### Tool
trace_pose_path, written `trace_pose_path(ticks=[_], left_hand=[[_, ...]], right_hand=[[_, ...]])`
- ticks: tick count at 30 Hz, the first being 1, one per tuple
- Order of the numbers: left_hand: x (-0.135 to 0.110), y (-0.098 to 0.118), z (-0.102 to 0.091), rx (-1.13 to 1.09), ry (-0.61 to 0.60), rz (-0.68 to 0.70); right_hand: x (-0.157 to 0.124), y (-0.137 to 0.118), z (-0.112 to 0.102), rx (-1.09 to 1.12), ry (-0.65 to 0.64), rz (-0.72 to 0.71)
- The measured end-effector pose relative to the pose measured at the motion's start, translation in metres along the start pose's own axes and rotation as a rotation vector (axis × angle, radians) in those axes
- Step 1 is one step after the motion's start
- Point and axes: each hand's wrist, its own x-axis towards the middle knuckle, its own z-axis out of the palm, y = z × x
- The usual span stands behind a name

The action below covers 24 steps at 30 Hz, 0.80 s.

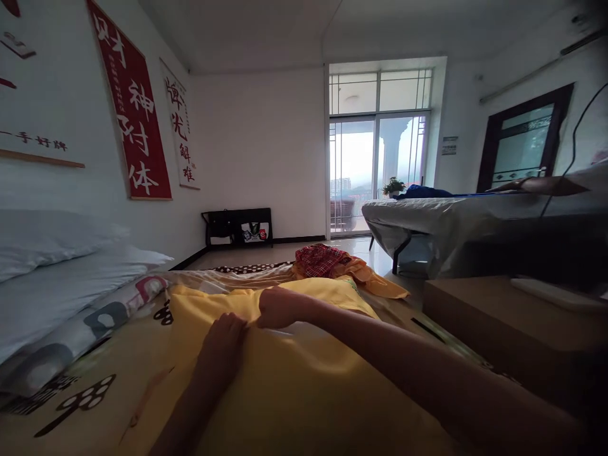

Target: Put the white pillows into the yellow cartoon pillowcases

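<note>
A yellow garment (289,373) lies spread on a bed with a patterned sheet (90,399). Both my arms reach out over it. My left hand (224,345) rests on the yellow cloth with its fingers curled down, gripping a fold. My right hand (277,306) is closed in a fist on the cloth just beyond and to the right of the left hand. The two hands almost touch. A red checked cloth (319,259) and an orange-yellow one (368,276) lie bunched at the far end of the bed.
White pillows (52,253) and a rolled patterned quilt (80,326) lie along the left wall. A brown box (498,316) stands at the right. Beyond it a second bed (427,218) with grey cover, a dark bench (237,227), and glass balcony doors (377,168).
</note>
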Motion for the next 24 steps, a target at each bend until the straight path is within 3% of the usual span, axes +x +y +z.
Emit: trace_pose_path(ticks=[2,5,11,17,24], left_hand=[[-0.002,0.000,0.001,0.018,0.119,-0.002],[-0.007,-0.001,0.005,0.003,0.185,-0.078],[-0.011,-0.007,0.011,0.043,0.213,-0.053],[-0.010,-0.010,0.005,0.107,0.186,0.009],[-0.013,-0.019,0.007,0.101,0.182,-0.002]], right_hand=[[-0.003,0.009,0.003,-0.013,-0.034,0.030],[-0.013,0.025,0.005,-0.032,-0.061,0.099],[-0.031,0.048,0.002,-0.033,-0.092,0.169],[-0.040,0.069,0.007,-0.004,-0.102,0.208],[-0.067,0.117,0.023,0.060,-0.093,0.339]])
